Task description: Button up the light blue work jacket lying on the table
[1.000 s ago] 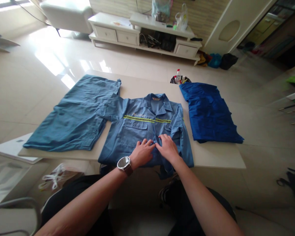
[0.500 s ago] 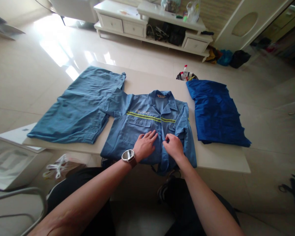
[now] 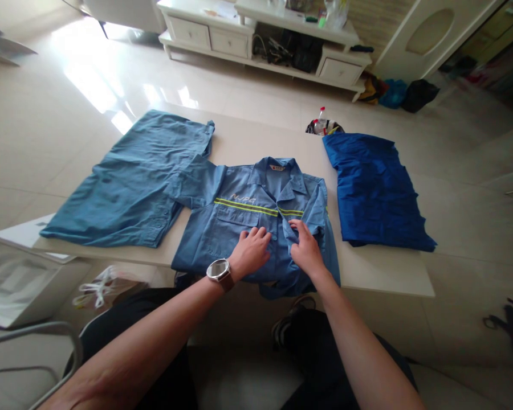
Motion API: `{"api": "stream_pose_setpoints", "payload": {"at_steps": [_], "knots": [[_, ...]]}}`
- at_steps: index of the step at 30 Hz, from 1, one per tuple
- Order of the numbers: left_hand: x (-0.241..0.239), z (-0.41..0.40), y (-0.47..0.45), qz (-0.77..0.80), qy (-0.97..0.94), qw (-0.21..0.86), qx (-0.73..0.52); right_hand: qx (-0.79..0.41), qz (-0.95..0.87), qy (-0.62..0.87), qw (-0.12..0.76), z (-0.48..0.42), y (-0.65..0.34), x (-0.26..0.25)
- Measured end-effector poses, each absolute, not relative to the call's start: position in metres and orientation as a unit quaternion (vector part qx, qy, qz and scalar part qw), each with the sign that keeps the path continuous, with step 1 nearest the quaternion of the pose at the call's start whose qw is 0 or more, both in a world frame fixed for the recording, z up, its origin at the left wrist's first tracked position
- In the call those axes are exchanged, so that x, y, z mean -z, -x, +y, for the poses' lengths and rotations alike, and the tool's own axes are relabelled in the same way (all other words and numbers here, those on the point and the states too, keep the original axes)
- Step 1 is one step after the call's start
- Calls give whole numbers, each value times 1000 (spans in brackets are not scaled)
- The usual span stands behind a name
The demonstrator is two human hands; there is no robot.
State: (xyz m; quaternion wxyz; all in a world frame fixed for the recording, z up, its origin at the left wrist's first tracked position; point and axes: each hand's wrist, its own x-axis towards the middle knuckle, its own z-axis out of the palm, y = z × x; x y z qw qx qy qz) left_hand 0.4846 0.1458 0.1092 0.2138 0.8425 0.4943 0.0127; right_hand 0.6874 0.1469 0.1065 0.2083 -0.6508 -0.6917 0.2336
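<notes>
A blue-grey work shirt with yellow-green and dark stripes lies front up on the table, collar away from me. My left hand, a watch on its wrist, rests palm down on the shirt's front, fingers slightly bent and holding nothing. Beside it, my right hand grips the edge of the shirt's front opening, which is lifted and creased at the fingertips. The shirt's left-hand sleeve overlaps a folded blue-grey garment. To the right is a folded deep-blue garment.
The pale table ends just before my knees. A white box and a plastic bag sit at the lower left, near a metal chair frame. Bottles show past the far edge. A white TV cabinet stands behind.
My right hand has moved up along the shirt's opening, pulling its edge up and rightward. My left hand has stayed on the front, its fingers now more bent. The view has shifted slightly.
</notes>
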Motion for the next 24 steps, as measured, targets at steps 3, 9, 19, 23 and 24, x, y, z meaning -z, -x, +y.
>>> {"api": "stream_pose_setpoints", "payload": {"at_steps": [3, 9, 19, 23, 24], "knots": [[-104, 147, -486, 500, -839, 213, -39, -247, -717, 631, 164, 145, -685, -107], [-98, 145, -487, 486, -840, 240, -10, -232, -728, 624, 165, 147, -684, -94], [-111, 128, -488, 447, -860, 247, -13, -164, -723, 653, 157, 152, -676, -97], [-109, 125, -482, 429, -865, 259, -26, -150, -716, 662, 164, 155, -669, -95], [-109, 125, -481, 426, -865, 262, -30, -152, -716, 660, 167, 156, -668, -95]]}}
